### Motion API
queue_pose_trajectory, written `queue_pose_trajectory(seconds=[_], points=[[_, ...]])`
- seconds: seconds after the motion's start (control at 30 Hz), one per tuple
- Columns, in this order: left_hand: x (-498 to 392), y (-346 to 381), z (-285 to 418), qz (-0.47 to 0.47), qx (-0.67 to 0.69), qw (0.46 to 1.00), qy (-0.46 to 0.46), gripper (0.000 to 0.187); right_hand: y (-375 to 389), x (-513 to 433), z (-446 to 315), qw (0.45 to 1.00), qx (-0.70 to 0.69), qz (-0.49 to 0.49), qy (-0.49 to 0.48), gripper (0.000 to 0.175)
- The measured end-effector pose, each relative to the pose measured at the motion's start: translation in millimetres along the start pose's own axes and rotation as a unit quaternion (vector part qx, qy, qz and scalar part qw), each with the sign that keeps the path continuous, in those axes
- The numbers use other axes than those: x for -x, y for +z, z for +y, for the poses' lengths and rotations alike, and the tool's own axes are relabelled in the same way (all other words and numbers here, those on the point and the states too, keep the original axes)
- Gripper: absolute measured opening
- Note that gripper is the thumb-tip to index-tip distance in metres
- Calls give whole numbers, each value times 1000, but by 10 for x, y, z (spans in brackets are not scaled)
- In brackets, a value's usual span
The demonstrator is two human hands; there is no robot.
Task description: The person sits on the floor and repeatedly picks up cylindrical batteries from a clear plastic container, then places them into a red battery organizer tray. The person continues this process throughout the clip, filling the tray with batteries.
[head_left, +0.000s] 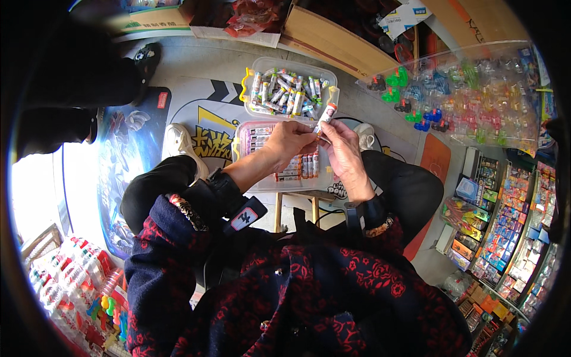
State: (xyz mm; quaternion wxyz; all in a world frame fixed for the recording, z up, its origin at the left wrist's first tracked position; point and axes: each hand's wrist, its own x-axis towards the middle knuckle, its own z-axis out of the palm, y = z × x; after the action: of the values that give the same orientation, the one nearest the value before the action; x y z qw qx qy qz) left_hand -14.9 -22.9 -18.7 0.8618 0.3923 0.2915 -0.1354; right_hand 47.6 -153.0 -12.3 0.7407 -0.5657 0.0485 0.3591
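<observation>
A slim white tube with a red-orange end (329,111) is held tilted above the two plastic boxes. My right hand (347,154) pinches it between thumb and fingers. The fingertips of my left hand (289,143) close on its lower end, which is partly hidden. Beneath my hands, a clear plastic box (322,182) holds similar tubes (294,172) laid side by side in rows, some hidden by my left hand. Just beyond, another clear box (333,76) with a yellow latch contains many jumbled tubes (285,91) with variously coloured ends.
Wooden stool legs (278,212) show below the near box. Cardboard boxes (325,38) line the far side. A clear case of coloured plastic toys (446,98) and packed display racks (504,223) stand right. Another person's dark-clad leg (80,76) is at left, above bagged goods (76,276).
</observation>
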Motion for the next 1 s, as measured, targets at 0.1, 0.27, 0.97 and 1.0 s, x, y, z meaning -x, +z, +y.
queue_pose_trajectory(seconds=[0.1, 0.27, 0.97, 1.0], points=[[-41, -74, 81, 28, -193, 981, -1, 23, -180, -132, 170, 977, 215, 7, -4, 14], [-7, -67, 268, 61, -94, 993, 47, 34, -511, -403, 757, 808, 585, 63, 12, 18], [134, -21, 604, 125, -2, 989, 82, 26, -777, -677, 1315, 649, 753, 77, -71, 16], [153, -40, 705, 131, 25, 985, 113, 26, -785, -672, 1329, 645, 757, 69, -76, 16]])
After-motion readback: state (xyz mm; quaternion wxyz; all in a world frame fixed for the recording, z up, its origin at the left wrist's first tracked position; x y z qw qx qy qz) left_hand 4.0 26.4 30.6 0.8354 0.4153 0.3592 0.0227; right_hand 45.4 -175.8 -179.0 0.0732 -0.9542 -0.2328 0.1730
